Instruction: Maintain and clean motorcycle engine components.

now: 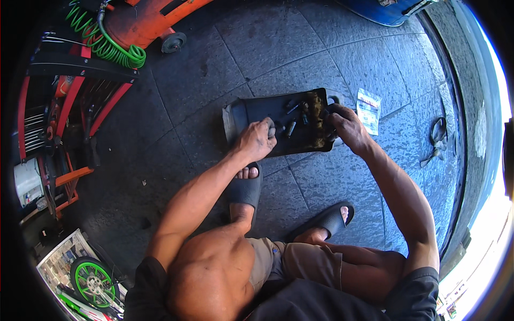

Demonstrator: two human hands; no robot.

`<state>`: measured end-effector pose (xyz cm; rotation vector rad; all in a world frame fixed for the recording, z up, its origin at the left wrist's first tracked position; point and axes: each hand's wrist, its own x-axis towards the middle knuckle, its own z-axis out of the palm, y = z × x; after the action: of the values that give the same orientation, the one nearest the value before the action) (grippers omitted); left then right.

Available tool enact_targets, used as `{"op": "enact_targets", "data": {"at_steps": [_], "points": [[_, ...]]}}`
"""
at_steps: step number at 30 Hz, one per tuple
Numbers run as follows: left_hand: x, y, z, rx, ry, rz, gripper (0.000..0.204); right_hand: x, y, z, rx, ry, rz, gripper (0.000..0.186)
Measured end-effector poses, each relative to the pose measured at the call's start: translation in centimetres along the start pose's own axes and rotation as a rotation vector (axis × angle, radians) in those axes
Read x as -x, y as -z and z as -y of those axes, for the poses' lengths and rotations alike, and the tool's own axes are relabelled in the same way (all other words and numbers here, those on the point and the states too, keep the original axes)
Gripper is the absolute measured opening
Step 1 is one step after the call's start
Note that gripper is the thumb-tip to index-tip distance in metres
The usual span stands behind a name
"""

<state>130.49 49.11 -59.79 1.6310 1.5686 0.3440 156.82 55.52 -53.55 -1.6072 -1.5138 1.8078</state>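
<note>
Work spot: tray (254,111) on the floor (201,72), in front of our feet, dark inside, greyish at its left end
In tray: we see loose small metal parts (291,129) lying around the middle, some dark, one shinier, exact kinds too small to tell
Tray right end: yellow-brown clumps (317,120) along the inner wall, material unclear to us
Left hand: our left hand (258,140) over the near left part of the tray, fingers curled inward, left of the shinier part; we cannot tell if the grip has anything in it
Right hand: our right hand (345,124) at the tray's right end, fingers bent down by the rim and clumps; we cannot tell whether this grip is open or closed
Packet: white printed packet (369,111) flat on the floor, just right of our right hand
Far right: dark strap-like item (439,131) on the floor, near the wall edge
Feet: dark slide sandals (247,188) on us, left one just below the tray
Left side: red and black rack (68,101), green coiled hose (122,55) above it, green-rimmed wheel (95,281) at lower left
Top: orange body with caster (134,27), blue rounded object (369,12) at upper right
</note>
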Motion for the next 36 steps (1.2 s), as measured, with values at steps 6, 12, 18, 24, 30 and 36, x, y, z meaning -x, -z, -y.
{"op": "enact_targets", "data": {"at_steps": [6, 12, 18, 24, 30, 36], "points": [[0.4, -0.7, 0.4, -0.036, 0.001, 0.039, 0.015, 0.5, 1.2, -0.4, 0.013, 0.017, -0.025, 0.037], [0.3, -0.2, 0.5, -0.071, 0.066, 0.096, 0.024, 0.3, 1.7, -0.9, 0.012, -0.067, 0.000, 0.042], [0.5, -0.2, 0.9, -0.083, 0.051, 0.093, 0.024, 0.1, 1.2, -0.6, 0.117, -0.010, -0.004, 0.042], [0.6, -0.4, 0.8, -0.066, 0.064, 0.110, 0.025, 0.3, 1.3, -0.4, 0.134, -0.029, -0.011, 0.043], [0.8, -0.5, 0.8, -0.039, 0.036, 0.060, 0.017, 0.2, 0.9, -1.0, 0.155, -0.018, -0.017, 0.045], [0.8, -0.7, 0.7, -0.033, 0.039, 0.049, 0.016, 0.2, 0.6, -0.7, 0.274, -0.001, 0.004, 0.046]]}}
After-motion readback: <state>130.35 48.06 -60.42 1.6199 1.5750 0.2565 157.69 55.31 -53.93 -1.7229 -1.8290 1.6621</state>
